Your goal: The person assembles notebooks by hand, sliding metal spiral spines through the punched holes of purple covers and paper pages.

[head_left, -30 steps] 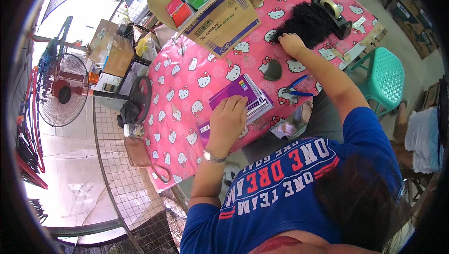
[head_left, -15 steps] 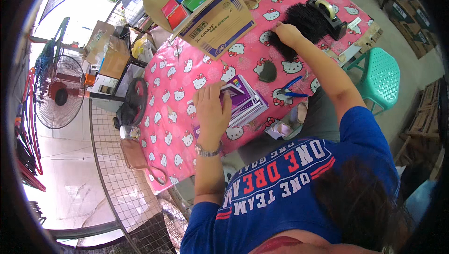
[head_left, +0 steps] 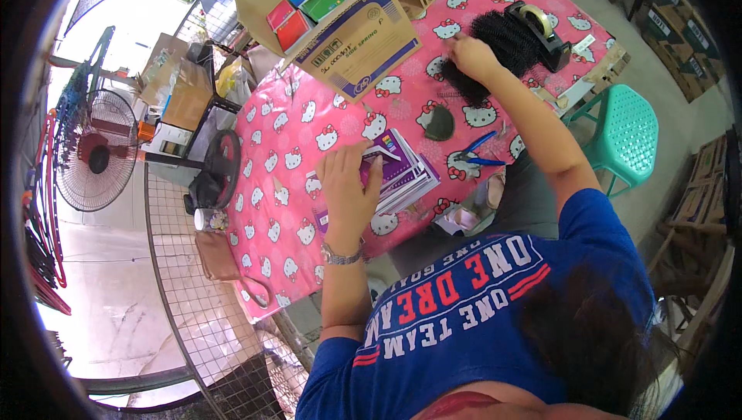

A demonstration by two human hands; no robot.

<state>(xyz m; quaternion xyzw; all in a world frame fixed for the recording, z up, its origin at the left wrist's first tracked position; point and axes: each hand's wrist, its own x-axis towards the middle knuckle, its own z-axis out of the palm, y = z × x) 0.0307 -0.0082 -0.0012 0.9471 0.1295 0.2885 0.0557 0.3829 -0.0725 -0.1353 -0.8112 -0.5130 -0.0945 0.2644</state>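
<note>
A stack of purple-and-white booklets lies near the table's front edge. My left hand rests over its left side, with the fingers stretched out and the thumb apart. At the far right is a tangled pile of black, fine-ridged strands, which look like spiral binding coils. My right hand is at the pile's left edge with its fingers bent together. Whatever is between those fingertips is too small to make out. Blue-handled pliers and a dark rounded pad lie between the booklets and the pile.
Behind the booklets stands a cardboard box holding colourful small boxes. A tape dispenser sits beside the black pile. A green stool is at the right, a brown bag at the table's left corner, and a fan further left.
My right hand's fingers have shifted slightly at the edge of the black pile. My left hand stays on the booklets, its fingers a little more spread. The whole view has drifted slightly.
</note>
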